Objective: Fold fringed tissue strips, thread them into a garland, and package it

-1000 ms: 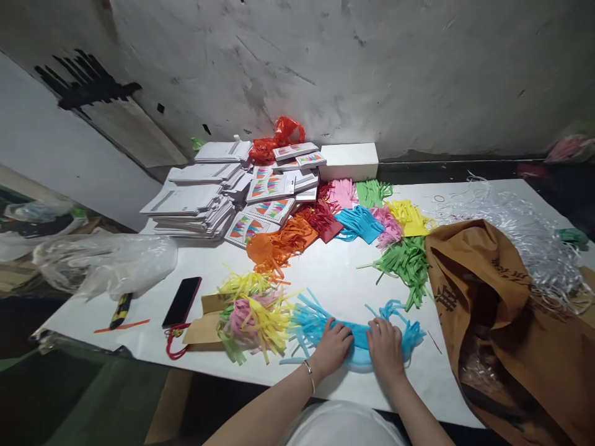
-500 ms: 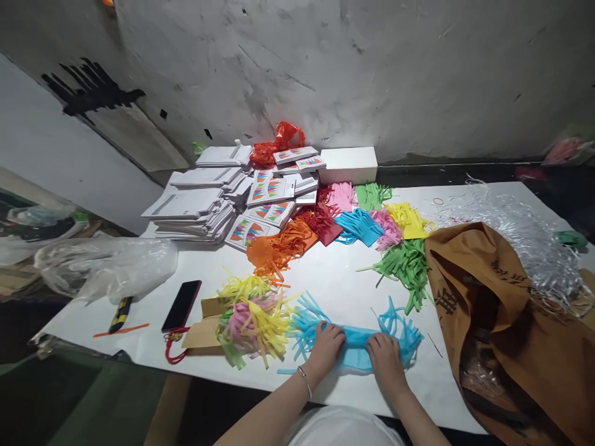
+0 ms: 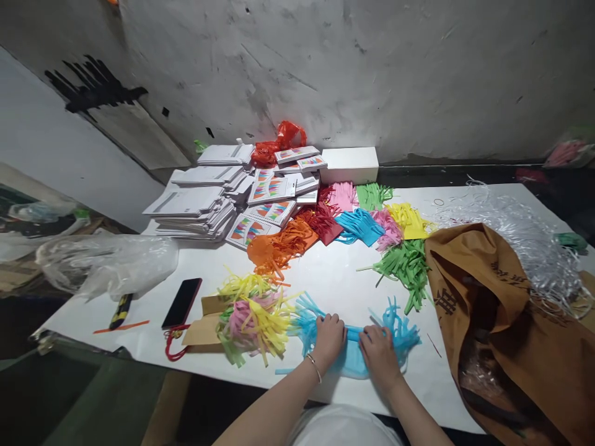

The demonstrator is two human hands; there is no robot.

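Blue fringed tissue paper (image 3: pixel 352 361) lies on the white-covered table near its front edge, with cut strips fanning out at both ends. My left hand (image 3: pixel 330 337) has its fingers curled on the left part of the paper's upper edge. On the right part of that edge my right hand (image 3: pixel 377 350) is also closed, a short gap from the left one. Between the hands the edge forms a narrow blue roll. Left of my left hand is a yellow, pink and green tassel bunch (image 3: pixel 253 322) on brown card (image 3: pixel 202 334).
Behind are orange tassels (image 3: pixel 283 248), blue tassels (image 3: pixel 360 226), green tassels (image 3: pixel 404 269) and stacked white packets (image 3: pixel 190 204). A phone (image 3: pixel 182 303) and a yellow-black cutter (image 3: pixel 121 311) lie left. A brown bag (image 3: pixel 483 266) and clear strips (image 3: pixel 525 229) are at right.
Both hands have shifted slightly, the right one up and to the left, so they are closer together. The paper's upper edge between them looks narrower and more rolled.
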